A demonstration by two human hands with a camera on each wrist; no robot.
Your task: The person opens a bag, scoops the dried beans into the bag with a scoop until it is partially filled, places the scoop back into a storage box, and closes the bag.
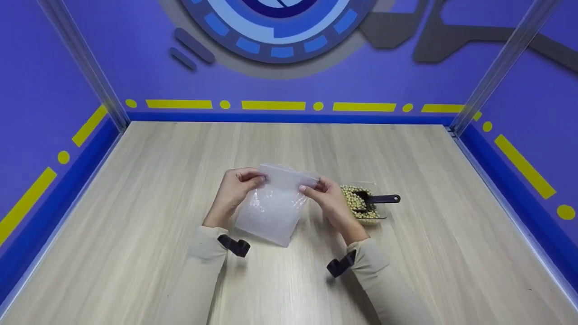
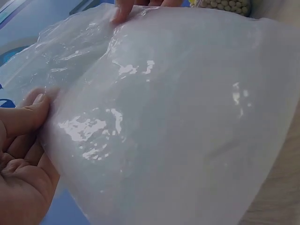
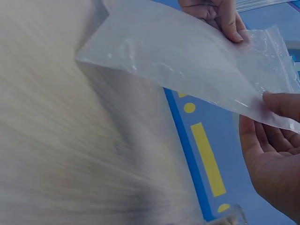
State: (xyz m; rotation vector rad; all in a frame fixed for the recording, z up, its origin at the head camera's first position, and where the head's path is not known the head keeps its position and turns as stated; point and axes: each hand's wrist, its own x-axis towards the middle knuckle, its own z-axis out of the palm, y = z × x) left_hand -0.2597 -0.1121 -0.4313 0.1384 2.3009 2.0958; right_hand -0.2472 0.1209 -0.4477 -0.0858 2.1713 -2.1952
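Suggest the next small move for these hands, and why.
I'd probably ease open the upper end of the plastic bag: the left hand and right hand pinch its opposite sides near there, and it looks flat. A black scoop rests among beans in the clear container nearby, so filling might follow.

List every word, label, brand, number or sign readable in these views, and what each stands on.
None can be read.
Translucent white plastic bag: no print visible, only creases and glare.
Blue wall panels: yellow bars, dots and graphic shapes, no lettering.
Black plastic scoop: no marking legible.
Small black devices at the wrists: too small to tell whether they carry any marking.
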